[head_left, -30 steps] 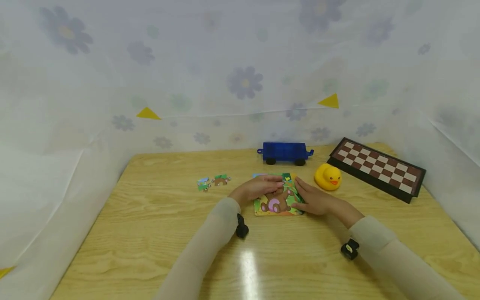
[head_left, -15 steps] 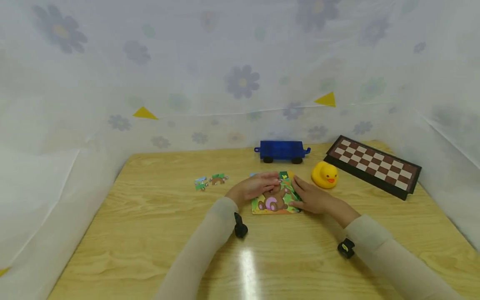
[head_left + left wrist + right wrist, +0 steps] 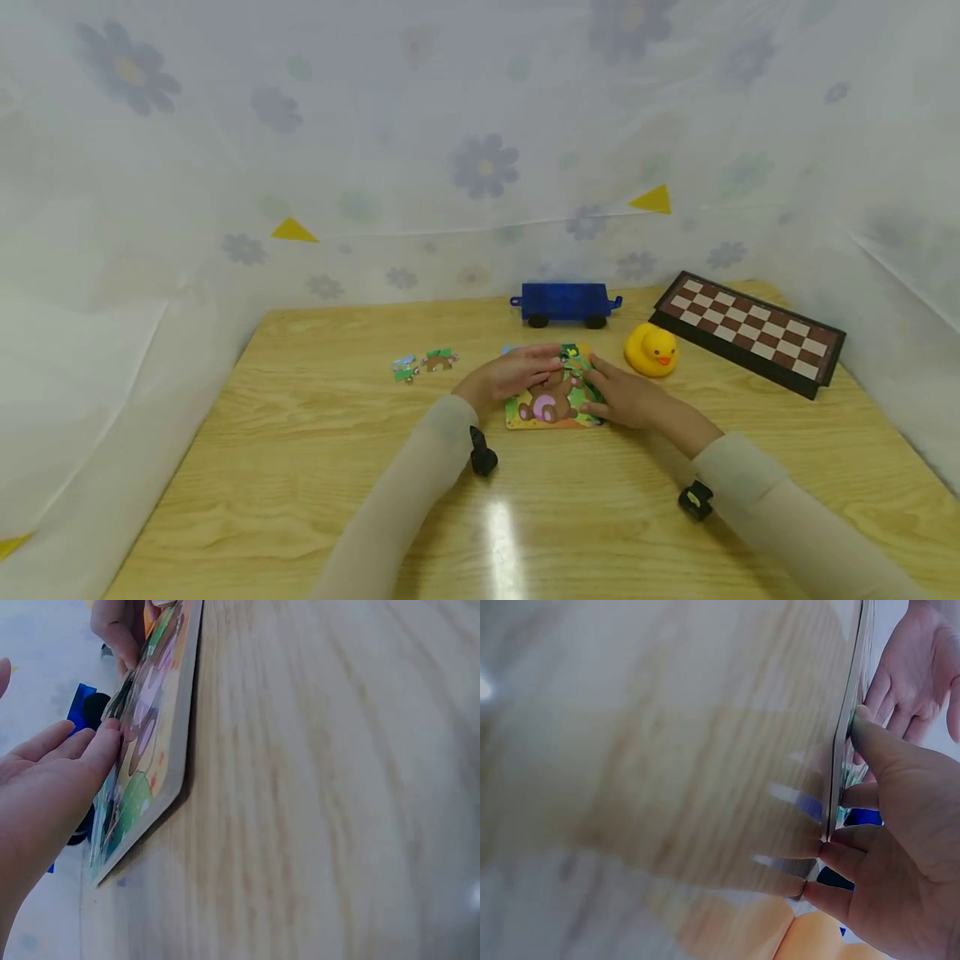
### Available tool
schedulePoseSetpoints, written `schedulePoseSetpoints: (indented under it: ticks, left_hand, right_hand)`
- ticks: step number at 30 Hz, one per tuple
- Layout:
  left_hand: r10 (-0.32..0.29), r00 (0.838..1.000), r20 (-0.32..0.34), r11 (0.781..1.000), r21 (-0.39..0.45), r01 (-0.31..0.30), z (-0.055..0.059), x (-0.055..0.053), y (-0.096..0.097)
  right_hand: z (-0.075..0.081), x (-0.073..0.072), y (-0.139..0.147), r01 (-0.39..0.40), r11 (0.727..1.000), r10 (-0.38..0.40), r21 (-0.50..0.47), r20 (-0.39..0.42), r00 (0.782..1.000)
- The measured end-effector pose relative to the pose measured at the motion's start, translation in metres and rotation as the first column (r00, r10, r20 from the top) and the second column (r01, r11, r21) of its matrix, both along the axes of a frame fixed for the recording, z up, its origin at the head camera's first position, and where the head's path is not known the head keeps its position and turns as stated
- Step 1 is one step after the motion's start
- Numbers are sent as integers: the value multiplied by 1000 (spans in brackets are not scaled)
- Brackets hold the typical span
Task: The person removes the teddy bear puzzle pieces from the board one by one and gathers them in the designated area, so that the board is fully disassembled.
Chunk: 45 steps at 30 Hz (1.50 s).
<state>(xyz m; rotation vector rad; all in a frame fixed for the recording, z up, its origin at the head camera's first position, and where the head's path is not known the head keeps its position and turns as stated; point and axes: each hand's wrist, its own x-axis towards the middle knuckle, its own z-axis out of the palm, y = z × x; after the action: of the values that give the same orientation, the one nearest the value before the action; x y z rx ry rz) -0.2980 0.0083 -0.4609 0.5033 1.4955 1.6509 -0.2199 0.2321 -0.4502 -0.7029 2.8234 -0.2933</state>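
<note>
A jigsaw puzzle point(image 3: 551, 408) with a brown bear picture lies flat in its board on the table. My left hand point(image 3: 517, 372) reaches across its upper left part with the fingers extended, and the fingertips touch the picture. In the left wrist view, those fingertips point(image 3: 111, 727) meet the puzzle at a dark gap along a piece edge. My right hand point(image 3: 626, 396) rests along the right side of the board. Its thumb point(image 3: 870, 731) lies on the top face, while other fingertips touch down at the edge and the table. Part of the picture is hidden under the left hand.
Two loose groups of puzzle pieces, one brown and green point(image 3: 438, 361) and one blue and green point(image 3: 405, 369), lie to the left. A blue toy wagon point(image 3: 566, 302) stands behind the puzzle. A yellow rubber duck point(image 3: 651, 350) and a folded checkerboard point(image 3: 750, 329) are at the right.
The head view shifts slightly. Both hands stay at the puzzle in nearly the same place, with only small finger movements on the right hand.
</note>
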Motion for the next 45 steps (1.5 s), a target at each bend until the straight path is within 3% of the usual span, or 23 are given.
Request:
schedulePoseSetpoints:
  ticks: [7,15,18,22,25,28,33,35,45]
  left_hand:
    - [15,999,-52,999,-28,-16,3,0,2]
    - [162,984,-76,985,-50,-166,5,3,12]
    - [240,969,-56,969,-42,-242,6,5,19]
    - [353,935,-41,934,-47,-354,5,7,28]
    - [412,909,-65,907,-68,-416,5,9,33]
    - [412,905,-100,904,-77,-420,5,10,37]
    - [364,923,-127,922,-91,-376,1,10,39]
    - [363,922,-133,920,-107,-378,0,10,40]
    - [448,873,-190,861,-172,-479,-4,5,44]
  right_hand:
    - [-1,0,2,4,1000,-3,-27,14,1000]
    - [-1,0,3,9,999,-8,-43,17,1000]
    - [-2,0,3,5,999,-5,-41,5,1000]
    - [-3,-1,3,3,999,-3,-40,-8,1000]
    - [-3,0,3,1,999,-2,-44,-11,1000]
    - [-2,0,3,3,999,-4,-48,-4,1000]
    - [-1,2,2,8,998,-7,-61,16,1000]
    - [0,3,2,5,998,-4,-67,13,1000]
    - [1,1,2,17,998,-16,-57,29,999]
